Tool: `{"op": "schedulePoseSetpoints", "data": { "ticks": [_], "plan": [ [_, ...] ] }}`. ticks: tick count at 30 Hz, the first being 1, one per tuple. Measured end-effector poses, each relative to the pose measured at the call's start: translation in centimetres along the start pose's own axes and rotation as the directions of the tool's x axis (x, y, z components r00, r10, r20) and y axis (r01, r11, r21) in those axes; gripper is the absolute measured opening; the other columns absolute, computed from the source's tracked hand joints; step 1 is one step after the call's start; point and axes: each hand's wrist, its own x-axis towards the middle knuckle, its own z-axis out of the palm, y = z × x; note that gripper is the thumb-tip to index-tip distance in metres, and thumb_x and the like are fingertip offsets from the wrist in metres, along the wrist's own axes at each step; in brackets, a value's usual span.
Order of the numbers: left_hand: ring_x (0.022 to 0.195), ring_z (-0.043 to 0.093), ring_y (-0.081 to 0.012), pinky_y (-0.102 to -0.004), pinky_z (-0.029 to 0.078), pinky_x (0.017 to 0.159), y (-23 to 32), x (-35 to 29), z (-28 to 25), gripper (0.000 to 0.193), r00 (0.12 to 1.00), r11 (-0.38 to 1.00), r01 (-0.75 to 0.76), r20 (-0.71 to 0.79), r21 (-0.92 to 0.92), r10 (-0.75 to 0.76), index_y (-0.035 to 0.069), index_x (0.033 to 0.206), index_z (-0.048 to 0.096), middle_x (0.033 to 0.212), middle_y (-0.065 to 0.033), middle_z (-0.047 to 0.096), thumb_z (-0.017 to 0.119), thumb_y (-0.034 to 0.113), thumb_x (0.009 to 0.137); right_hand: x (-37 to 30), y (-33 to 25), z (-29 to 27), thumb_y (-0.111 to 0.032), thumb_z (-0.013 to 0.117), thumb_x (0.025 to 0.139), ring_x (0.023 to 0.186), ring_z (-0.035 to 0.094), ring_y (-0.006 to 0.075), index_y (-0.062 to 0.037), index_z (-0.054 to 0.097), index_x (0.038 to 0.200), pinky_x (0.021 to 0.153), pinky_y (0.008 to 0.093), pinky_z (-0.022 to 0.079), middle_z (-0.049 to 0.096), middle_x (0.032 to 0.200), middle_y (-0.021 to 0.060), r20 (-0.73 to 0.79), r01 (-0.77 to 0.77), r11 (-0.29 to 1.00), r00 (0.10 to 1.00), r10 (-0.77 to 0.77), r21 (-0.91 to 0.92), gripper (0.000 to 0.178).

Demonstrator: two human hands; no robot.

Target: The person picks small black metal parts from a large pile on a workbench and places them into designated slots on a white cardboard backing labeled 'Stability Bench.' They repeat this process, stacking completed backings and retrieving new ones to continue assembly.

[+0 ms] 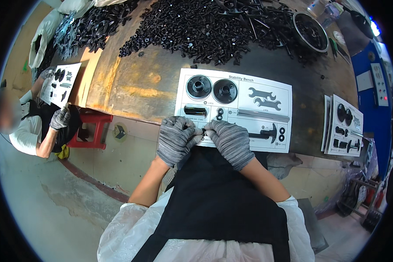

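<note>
A white printed card [236, 74] lies at the front edge of the table before me, with black hardware pieces on it. My left hand [177, 139], in a grey knit glove, is at the card's lower left with its fingertips pinched. My right hand [229, 142], gloved alike, meets it there, and both pinch a small dark piece [204, 130], too covered to name. Above the hands sit two round black flanges [225, 91], a short black cylinder [195, 111] and small black round pieces [219, 114]. Grey wrench shapes [266, 103], a long rod [263, 115], a T-shaped black piece [268, 133] and two black rings [281, 130] are at the right.
Heaps of black bolts and nuts [196, 32] cover the far table. A round metal bowl [310, 31] stands at the far right. More filled cards [345, 126] lie near the right edge. At the left, a co-worker [39, 126] holds a similar card [60, 85] beside a red stool [91, 129].
</note>
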Motion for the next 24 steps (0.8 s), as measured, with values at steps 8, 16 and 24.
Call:
{"op": "schedulePoseSetpoints", "data": {
  "ticks": [8, 16, 24],
  "plan": [
    [0.087, 0.060, -0.0240, -0.0415, 0.044, 0.079, 0.2, -0.2, 0.0, 0.018, 1.000, 0.999, 0.000, 0.014, 0.036, -0.001, 0.016, 0.086, 0.074, 0.086, -0.0011, 0.063, 0.078, 0.025, 0.071, 0.0, -0.9, 1.1, -0.027, 0.058, 0.095, 0.076, 0.068, 0.0269, -0.0112, 0.063, 0.096, 0.067, 0.0403, 0.053, 0.068, 0.083, 0.0085, -0.026, -0.067, 0.995, 0.998, 0.065, -0.077, 0.017],
    [0.081, 0.060, -0.0278, -0.0399, 0.047, 0.073, 0.3, 1.9, -2.1, 0.022, 0.972, 0.973, 0.204, -0.099, -0.109, -0.214, 0.012, 0.092, 0.074, 0.084, -0.0056, 0.061, 0.079, 0.025, 0.075, 1.9, -0.3, -1.7, -0.035, 0.057, 0.097, 0.080, 0.069, 0.0243, -0.0132, 0.067, 0.106, 0.070, 0.0369, 0.055, 0.071, 0.093, 0.0061, -0.275, 0.035, 0.999, 0.961, -0.040, -0.022, 0.026],
    [0.092, 0.067, -0.0329, -0.0441, 0.052, 0.081, -6.4, 16.7, 1.8, 0.039, 0.851, 0.748, 0.489, -0.059, 0.448, -0.522, 0.011, 0.096, 0.071, 0.098, -0.0148, 0.067, 0.071, 0.047, 0.082, 17.3, 7.3, -4.7, -0.015, 0.062, 0.084, 0.086, 0.067, 0.0278, -0.0130, 0.068, 0.093, 0.075, 0.0391, 0.054, 0.066, 0.097, 0.0114, -0.136, 0.105, 0.892, 0.974, -0.182, -0.440, 0.011]
  ]
}}
